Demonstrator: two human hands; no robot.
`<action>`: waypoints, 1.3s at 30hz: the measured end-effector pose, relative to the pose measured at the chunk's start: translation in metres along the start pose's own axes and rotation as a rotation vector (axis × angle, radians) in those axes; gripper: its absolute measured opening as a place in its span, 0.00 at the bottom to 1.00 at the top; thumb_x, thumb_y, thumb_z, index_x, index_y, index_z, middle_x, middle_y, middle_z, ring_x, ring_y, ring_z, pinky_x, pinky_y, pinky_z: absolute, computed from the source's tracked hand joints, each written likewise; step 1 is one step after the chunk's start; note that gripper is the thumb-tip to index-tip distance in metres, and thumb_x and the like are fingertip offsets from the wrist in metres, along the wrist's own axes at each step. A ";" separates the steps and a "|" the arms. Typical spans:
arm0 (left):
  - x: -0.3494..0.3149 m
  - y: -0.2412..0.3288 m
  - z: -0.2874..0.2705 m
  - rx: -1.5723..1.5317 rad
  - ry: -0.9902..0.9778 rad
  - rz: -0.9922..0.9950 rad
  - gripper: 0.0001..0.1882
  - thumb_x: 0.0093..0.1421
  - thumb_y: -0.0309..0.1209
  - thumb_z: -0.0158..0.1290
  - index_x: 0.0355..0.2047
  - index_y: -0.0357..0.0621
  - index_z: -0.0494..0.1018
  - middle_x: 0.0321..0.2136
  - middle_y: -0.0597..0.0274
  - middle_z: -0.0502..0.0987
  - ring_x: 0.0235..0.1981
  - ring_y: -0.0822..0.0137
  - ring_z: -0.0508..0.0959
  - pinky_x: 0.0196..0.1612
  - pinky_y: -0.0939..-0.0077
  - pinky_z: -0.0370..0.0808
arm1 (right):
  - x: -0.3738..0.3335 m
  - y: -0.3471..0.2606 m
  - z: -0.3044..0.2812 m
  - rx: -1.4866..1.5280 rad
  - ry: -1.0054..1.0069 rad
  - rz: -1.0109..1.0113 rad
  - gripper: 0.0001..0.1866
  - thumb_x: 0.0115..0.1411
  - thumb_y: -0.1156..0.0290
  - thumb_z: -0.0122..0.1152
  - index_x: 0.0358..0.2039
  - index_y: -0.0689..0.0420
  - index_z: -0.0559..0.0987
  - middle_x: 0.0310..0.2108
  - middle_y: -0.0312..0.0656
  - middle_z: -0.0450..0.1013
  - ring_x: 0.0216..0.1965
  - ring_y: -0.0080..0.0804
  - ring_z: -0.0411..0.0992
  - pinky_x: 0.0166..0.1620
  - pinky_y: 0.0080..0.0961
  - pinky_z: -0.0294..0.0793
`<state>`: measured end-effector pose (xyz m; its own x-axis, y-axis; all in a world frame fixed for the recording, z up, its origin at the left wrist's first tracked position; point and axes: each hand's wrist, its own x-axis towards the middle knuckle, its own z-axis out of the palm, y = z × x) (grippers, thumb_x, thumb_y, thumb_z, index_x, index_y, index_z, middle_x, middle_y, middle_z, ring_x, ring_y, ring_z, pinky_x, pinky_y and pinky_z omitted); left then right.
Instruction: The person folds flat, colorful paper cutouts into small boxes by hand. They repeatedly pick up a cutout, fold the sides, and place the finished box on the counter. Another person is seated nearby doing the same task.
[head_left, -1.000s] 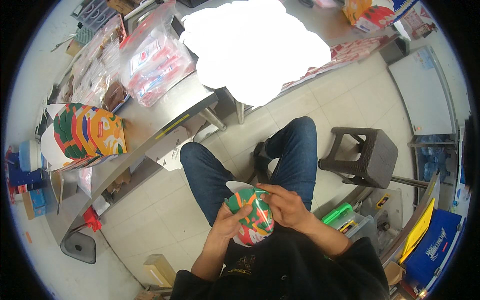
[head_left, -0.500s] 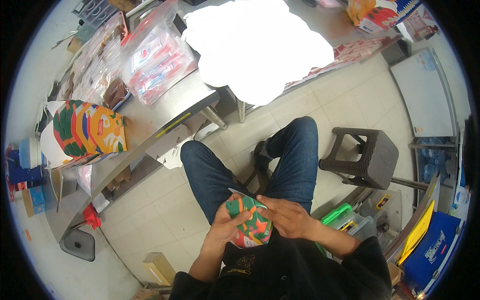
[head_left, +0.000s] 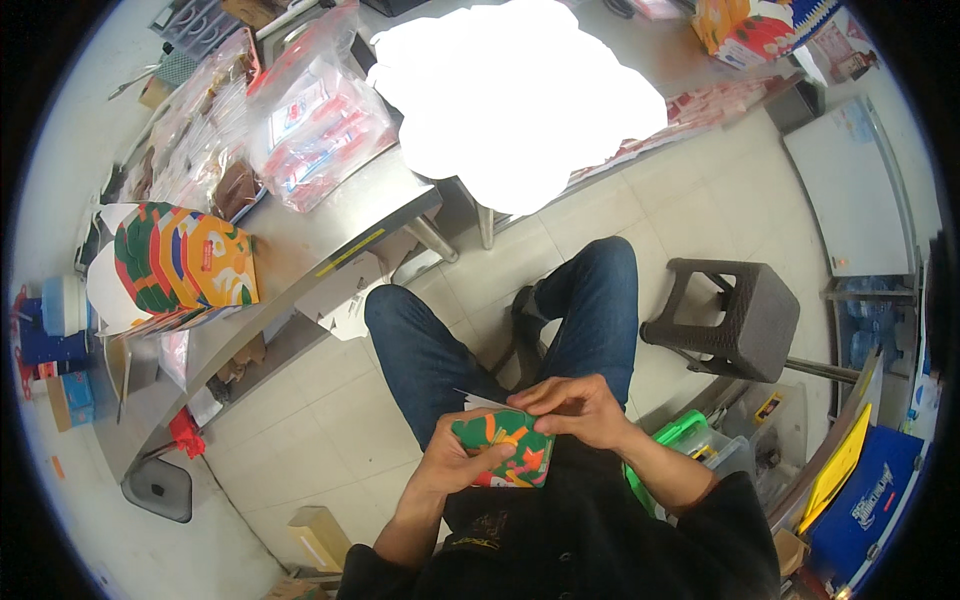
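Observation:
Over my lap I hold a small folding carton [head_left: 522,462], printed green with orange and red shapes. My left hand [head_left: 446,462] is wrapped round its left side, with the thumb lying across the printed face. With fingers and thumb pinched together, my right hand [head_left: 585,412] grips the carton's upper right edge. A pale flap [head_left: 482,402] sticks up from its far edge. The fingertips behind the carton are hidden. On the table to the left stands a stack of similar printed cartons [head_left: 205,258], nested together in yellow, green, red and white.
A steel table [head_left: 335,225] bears clear plastic bags of red and white packets [head_left: 325,125]. A white patch hides part of the far table. To my right are a brown stool [head_left: 755,320] and a tub with a green-edged lid [head_left: 680,428]; a white fridge [head_left: 850,185] stands beyond.
The carton has turned so its printed face looks flatter and squarer. My right hand has lifted slightly, its fingers now bent in a pinch at the edge; my left hand keeps its hold.

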<state>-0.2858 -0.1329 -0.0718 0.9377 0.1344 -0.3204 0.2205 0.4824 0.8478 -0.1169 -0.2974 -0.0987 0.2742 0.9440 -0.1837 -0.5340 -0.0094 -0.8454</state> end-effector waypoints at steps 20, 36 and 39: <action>-0.009 0.061 -0.015 0.404 -0.421 0.013 0.13 0.64 0.32 0.51 0.29 0.35 0.77 0.27 0.53 0.80 0.32 0.57 0.80 0.38 0.68 0.75 | 0.002 -0.043 0.025 -0.838 -0.010 -0.597 0.19 0.54 0.61 0.70 0.41 0.61 0.80 0.47 0.47 0.73 0.51 0.45 0.72 0.52 0.39 0.71; -0.028 0.042 -0.024 -0.204 -0.376 -0.431 0.44 0.67 0.63 0.34 0.62 0.31 0.55 0.53 0.44 0.73 0.52 0.57 0.77 0.55 0.63 0.73 | -0.036 0.085 0.061 0.335 -0.311 0.566 0.50 0.63 0.30 0.29 0.72 0.56 0.38 0.69 0.48 0.48 0.69 0.38 0.48 0.68 0.37 0.51; -0.025 0.048 -0.027 0.323 -0.277 -0.334 0.43 0.67 0.62 0.34 0.61 0.29 0.56 0.51 0.43 0.73 0.49 0.55 0.78 0.54 0.64 0.73 | -0.017 0.062 0.066 0.342 -0.346 0.150 0.56 0.59 0.28 0.37 0.71 0.60 0.39 0.72 0.49 0.38 0.73 0.41 0.38 0.70 0.39 0.44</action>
<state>-0.3059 -0.0898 -0.0341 0.8286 -0.2346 -0.5083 0.5490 0.1630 0.8198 -0.2074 -0.2922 -0.1149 -0.0758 0.9950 -0.0651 -0.7942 -0.0997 -0.5994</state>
